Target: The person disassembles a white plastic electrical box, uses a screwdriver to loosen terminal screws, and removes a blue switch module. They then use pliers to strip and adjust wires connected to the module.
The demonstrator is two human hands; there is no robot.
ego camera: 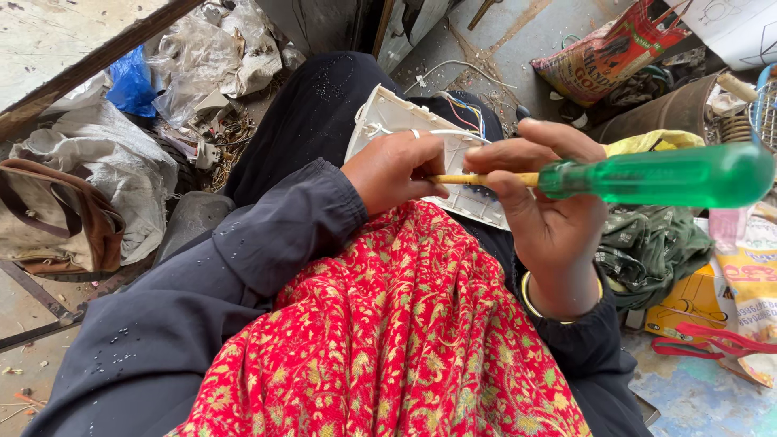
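Head view shows the right hand with fingers closed around a green-handled screwdriver. Left hand curls tightly on the white plastic panel on the lap, perhaps pinching the yellow shaft tip.

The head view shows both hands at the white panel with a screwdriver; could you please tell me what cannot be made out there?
- Screwdriver tip: hidden behind the left hand.
- What the tip meets on the white panel: covered by both hands.
- Right hand grip on the handle: only the fingers around the yellow shaft show.
- Coloured wires: their ends are hidden behind the panel.
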